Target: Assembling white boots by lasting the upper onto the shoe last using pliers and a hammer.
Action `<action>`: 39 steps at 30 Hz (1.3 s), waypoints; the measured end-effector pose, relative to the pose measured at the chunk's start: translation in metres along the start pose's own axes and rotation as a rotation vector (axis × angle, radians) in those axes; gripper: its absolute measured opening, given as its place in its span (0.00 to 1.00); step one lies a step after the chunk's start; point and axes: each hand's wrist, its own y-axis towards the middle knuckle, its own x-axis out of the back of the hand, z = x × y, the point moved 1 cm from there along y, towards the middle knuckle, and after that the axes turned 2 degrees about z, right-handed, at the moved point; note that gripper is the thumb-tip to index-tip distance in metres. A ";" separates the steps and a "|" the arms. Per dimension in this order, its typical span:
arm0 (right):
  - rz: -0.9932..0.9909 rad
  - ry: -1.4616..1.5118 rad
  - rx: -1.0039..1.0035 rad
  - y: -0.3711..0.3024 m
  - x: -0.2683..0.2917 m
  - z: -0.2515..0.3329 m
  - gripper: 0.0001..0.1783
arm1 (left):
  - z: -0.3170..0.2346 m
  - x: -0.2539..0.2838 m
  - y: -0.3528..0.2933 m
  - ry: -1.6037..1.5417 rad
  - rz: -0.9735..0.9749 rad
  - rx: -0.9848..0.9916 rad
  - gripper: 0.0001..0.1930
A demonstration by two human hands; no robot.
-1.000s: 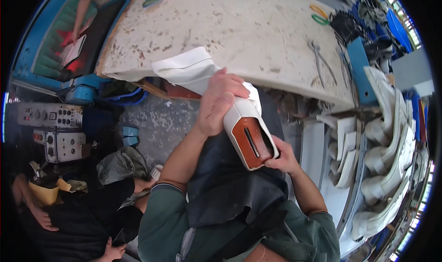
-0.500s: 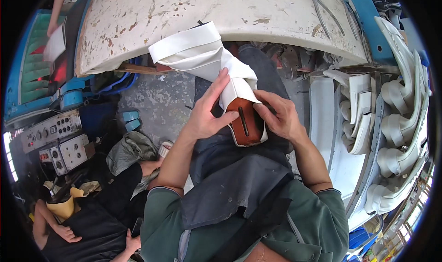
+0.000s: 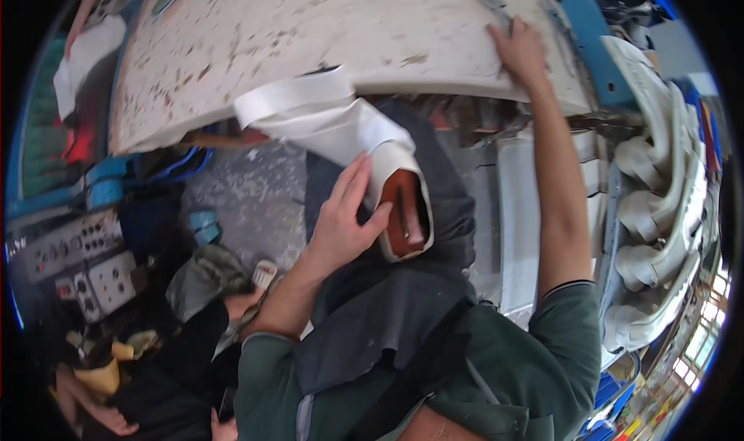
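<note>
Left hand point(image 3: 341, 224) covering side of white boot point(image 3: 349, 142); its palm side not showing. Right hand point(image 3: 521, 49) at 1 o'clock hiding small metal tool point(image 3: 496, 8) on worktable point(image 3: 310, 38); grip unclear. Boot toe tucking under table edge. Person at 8 o'clock being cut off by rim.

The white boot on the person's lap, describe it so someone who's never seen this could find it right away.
Start at the big speckled white workbench across the top, then drop to the dark apron on the person's lap. There the left hand steadies a white boot, its reddish-brown sole end facing up. Unlike the white boots stacked on the rack at right, it is alone and held.
</note>
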 end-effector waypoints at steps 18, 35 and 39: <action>1.295 1.694 -0.488 -0.209 0.116 0.055 0.17 | 0.006 -0.023 0.028 -0.088 -0.059 0.003 0.28; 0.897 1.047 0.135 -0.212 0.092 0.105 0.16 | 0.037 -0.025 0.027 -0.325 -0.036 0.002 0.25; 0.787 1.060 0.159 -0.229 0.077 0.114 0.14 | 0.046 -0.018 0.028 -0.360 -0.022 -0.001 0.25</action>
